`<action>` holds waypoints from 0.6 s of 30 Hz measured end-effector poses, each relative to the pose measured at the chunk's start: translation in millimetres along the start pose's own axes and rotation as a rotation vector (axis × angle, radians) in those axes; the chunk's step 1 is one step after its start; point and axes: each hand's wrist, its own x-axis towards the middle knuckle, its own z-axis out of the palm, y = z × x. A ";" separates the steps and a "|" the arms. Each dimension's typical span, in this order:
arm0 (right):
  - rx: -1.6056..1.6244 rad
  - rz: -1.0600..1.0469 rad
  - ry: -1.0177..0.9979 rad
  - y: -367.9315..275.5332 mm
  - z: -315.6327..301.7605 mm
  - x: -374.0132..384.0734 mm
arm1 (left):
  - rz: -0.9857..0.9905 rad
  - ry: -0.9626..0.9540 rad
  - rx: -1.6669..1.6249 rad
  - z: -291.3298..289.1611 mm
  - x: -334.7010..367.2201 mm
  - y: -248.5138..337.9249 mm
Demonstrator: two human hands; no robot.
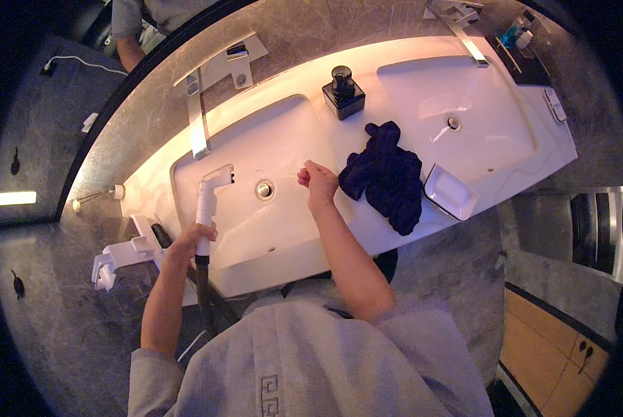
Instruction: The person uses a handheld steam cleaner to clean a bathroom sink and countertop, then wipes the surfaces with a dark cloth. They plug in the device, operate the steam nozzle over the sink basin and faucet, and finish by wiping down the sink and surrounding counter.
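My left hand is wrapped round the white handle of a hose wand, at the near left of the left washbasin. The wand's angled white head points right, over the basin, near the round drain plug. A dark ribbed hose runs from the handle's lower end down toward my body. My right hand is held above the right part of the same basin, its fingers curled in, with nothing seen in them. Just right of it, a crumpled dark blue cloth lies on the counter between the basins.
A black soap dispenser stands behind the cloth. Right of the cloth are a white dish and the second basin. Over the left basin juts a metal faucet. At left is a white wall-mounted holder; a dark tray sits far right.
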 end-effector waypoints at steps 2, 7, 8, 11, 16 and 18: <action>0.041 -0.012 -0.034 -1.6 -3.1 0.0 | 0.002 -0.020 -0.005 -0.4 1.5 1.0; 0.468 0.213 -0.148 -15.1 11.7 -13.7 | 0.015 -0.087 -0.055 -12.4 12.4 -15.6; 0.462 0.233 -0.164 -17.3 14.3 -14.1 | 0.016 -0.082 -0.048 -10.8 11.6 -13.9; 0.188 0.143 -0.230 -19.4 18.7 -8.5 | 0.026 -0.069 -0.017 -4.5 8.6 -9.6; -0.873 -0.791 -0.409 -19.6 10.5 -1.1 | 0.029 -0.075 -0.002 -6.5 4.4 -10.2; -0.940 -0.905 -0.444 -16.1 6.1 8.1 | 0.028 -0.073 -0.016 0.2 -1.5 -1.4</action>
